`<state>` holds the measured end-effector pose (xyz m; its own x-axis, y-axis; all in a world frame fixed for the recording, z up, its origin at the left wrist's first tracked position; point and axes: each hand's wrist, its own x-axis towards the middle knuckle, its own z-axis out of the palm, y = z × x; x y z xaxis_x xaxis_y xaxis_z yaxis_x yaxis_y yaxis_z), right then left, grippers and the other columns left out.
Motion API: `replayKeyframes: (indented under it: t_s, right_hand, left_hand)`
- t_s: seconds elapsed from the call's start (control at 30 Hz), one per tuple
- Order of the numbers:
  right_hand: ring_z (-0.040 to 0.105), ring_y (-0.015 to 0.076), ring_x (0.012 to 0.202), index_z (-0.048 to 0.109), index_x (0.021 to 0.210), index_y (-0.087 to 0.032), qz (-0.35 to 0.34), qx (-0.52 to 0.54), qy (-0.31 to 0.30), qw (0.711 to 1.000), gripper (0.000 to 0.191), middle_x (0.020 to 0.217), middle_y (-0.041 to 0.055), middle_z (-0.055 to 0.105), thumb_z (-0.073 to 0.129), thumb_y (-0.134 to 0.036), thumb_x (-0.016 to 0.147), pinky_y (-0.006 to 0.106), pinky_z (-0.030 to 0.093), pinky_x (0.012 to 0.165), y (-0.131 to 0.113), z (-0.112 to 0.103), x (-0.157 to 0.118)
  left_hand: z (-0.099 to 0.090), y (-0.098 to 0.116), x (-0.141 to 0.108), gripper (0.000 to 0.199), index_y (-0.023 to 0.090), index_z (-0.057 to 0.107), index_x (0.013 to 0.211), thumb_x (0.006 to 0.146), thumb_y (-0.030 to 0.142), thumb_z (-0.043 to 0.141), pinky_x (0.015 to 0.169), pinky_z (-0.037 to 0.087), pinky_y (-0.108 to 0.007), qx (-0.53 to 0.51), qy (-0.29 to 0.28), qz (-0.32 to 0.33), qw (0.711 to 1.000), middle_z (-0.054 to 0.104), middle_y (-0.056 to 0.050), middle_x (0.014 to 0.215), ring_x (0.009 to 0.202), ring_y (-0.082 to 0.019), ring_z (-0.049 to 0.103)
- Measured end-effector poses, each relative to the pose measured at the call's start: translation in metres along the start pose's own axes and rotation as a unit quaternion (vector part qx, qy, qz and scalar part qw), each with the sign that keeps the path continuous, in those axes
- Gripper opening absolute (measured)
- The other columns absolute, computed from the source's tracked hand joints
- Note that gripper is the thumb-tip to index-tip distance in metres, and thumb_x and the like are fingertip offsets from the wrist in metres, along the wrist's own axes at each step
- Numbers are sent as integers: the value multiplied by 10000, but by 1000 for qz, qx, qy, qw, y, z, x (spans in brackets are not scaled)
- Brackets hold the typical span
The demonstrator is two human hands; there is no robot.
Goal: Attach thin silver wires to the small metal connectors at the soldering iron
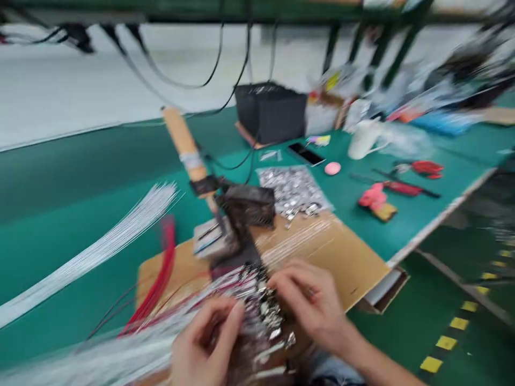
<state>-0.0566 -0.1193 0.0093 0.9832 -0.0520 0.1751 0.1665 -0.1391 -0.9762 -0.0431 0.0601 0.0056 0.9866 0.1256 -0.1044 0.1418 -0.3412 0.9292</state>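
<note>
My left hand (205, 340) curls around a thick bundle of white and red wires (257, 305) whose ends carry many small metal terminals. My right hand (309, 303) pinches the terminal end of that bundle, though motion blur hides the fingertips' exact contact. Beneath both hands lies a flattened cardboard sheet (322, 252). A clear bag of silver terminals (292, 187) sits just beyond it. Loose white wires (104, 246) and red wires (163, 273) fan out to the left.
A dark bench tool (245, 206) with a tan handle (183, 142) stands just beyond the hands. A green mat (410, 225) holds red-handled pliers (426, 169), a phone (306, 154), a black box (269, 112) and a white jug (364, 139). The bench edge runs along the right.
</note>
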Motion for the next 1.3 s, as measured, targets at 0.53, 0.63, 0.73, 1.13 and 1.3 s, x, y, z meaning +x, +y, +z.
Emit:
replayKeyframes:
  t_s: [0.53, 0.63, 0.73, 1.13, 1.3]
  right_hand:
    - [648, 166, 836, 776, 1087, -128, -147, -65, -42, 986, 230, 931, 74, 749, 626, -66, 924, 321, 530, 754, 2, 5, 5]
    - [647, 167, 832, 782, 1068, -120, -139, -64, -48, 987, 215, 918, 79, 747, 629, -70, 926, 327, 523, 757, 3, 6, 5]
    - [640, 166, 818, 788, 1038, -132, -122, -51, -60, 989, 199, 895, 70, 751, 631, -75, 929, 327, 512, 745, 2, 6, 6]
    - [566, 154, 678, 814, 906, -190, 135, 91, -70, 984, 152, 774, 38, 692, 736, -320, 904, 274, 404, 583, 2, 4, 4]
    - [544, 146, 670, 799, 877, -197, 193, 146, -66, 968, 151, 758, 26, 679, 777, -346, 874, 274, 398, 602, 4, 6, 3]
  left_hand:
    - [-2, -1, -12, 211, 188, 710, 829, 914, 380, 726, 549, 423, -187, -89, -81, -11, 993, 612, 9, 656, 590, -117, 523]
    - [-1, -3, -13, 204, 193, 703, 832, 925, 375, 711, 546, 412, -193, -82, -80, -13, 993, 611, 10, 665, 596, -117, 530]
    - [-1, -1, -15, 202, 189, 699, 826, 922, 368, 694, 531, 404, -211, -67, -93, -15, 993, 610, 2, 667, 591, -126, 539]
    - [5, 4, -23, 161, 206, 716, 844, 945, 327, 680, 534, 394, -248, 28, -25, 50, 998, 640, 1, 688, 600, -138, 574]
    - [10, 8, -24, 127, 209, 722, 848, 931, 302, 697, 532, 401, -244, 36, 9, 68, 997, 651, 3, 710, 598, -131, 577]
